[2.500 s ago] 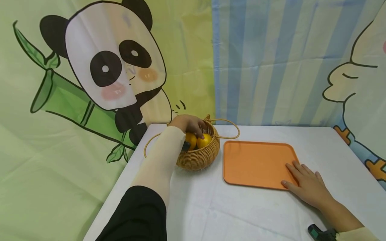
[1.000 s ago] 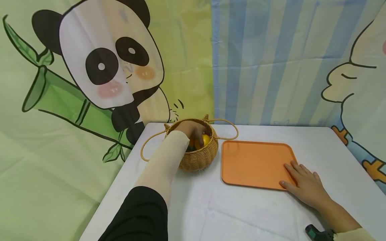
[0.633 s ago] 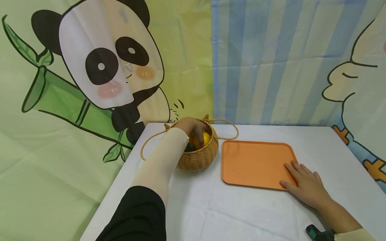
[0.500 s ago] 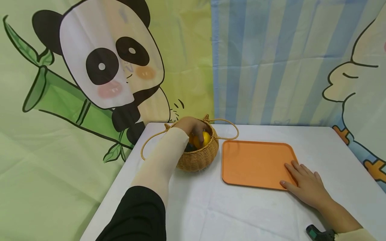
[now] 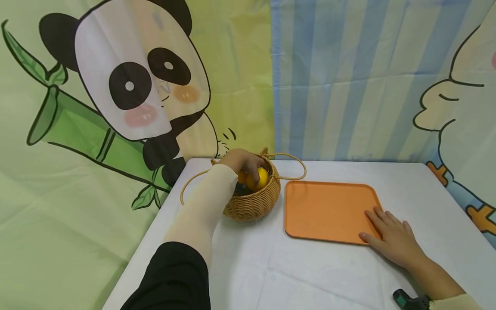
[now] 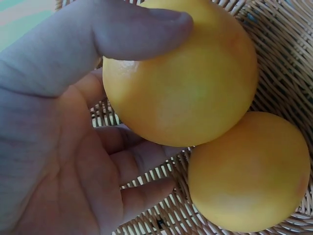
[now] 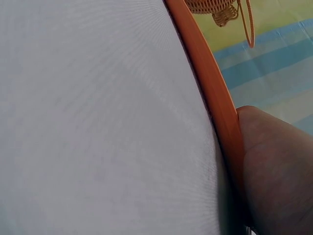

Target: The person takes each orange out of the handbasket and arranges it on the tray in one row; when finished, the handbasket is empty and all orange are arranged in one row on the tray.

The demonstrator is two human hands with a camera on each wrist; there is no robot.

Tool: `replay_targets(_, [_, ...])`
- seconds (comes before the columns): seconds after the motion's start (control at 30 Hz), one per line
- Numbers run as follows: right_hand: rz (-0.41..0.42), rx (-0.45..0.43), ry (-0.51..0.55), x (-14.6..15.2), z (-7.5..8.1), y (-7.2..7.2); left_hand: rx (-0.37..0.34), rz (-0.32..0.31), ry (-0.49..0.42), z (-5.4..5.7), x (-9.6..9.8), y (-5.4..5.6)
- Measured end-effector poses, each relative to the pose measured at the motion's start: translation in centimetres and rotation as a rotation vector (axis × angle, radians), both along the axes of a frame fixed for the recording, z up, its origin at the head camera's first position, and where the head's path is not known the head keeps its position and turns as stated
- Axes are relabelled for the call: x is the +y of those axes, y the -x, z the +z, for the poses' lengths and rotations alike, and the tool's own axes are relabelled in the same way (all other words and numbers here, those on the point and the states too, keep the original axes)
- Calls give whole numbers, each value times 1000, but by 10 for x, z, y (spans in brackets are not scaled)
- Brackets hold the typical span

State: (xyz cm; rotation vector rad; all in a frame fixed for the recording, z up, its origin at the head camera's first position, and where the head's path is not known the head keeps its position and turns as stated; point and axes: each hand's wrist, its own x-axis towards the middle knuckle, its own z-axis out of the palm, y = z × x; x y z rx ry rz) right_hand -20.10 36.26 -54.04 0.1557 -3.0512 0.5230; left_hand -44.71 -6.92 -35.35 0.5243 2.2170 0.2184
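Note:
A wicker basket [image 5: 253,209] stands at the back middle of the white table, with my left hand [image 5: 241,160] reaching in over its rim. The left wrist view shows the thumb lying across a round yellow orange [image 6: 190,98] and fingers bent behind it, gripping it inside the basket. Beneath and beside it lies a second orange [image 6: 249,171]. To the right of the basket is a flat orange tray [image 5: 329,211]. My right hand [image 5: 397,239] rests with spread fingers on the tray's near right corner; its thumb [image 7: 274,166] touches the edge.
The basket's cord handle [image 5: 296,159] loops out over the table to the right, and another loop [image 5: 190,185] sticks out to the left. Behind the table hangs a printed curtain [image 5: 329,86]. A dark wrist camera [image 5: 410,300] sits on the right wrist.
My left hand went down into the basket, took hold of an orange, and has now risen slightly with it, shifting a little left. My right hand stays on the tray.

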Motion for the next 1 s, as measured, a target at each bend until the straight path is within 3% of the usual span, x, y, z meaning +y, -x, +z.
replay_targets(0.3, [-5, -4, 2, 1, -3, 1, -50, 53, -54, 10, -7, -8])
replay_targets(0.6, [-2, -1, 3, 2, -3, 1, -13, -61, -89, 12, -15, -3])
replay_targets(1.0, [0, 5, 5, 2, -2, 0, 12, -87, -211, 21, -24, -7])
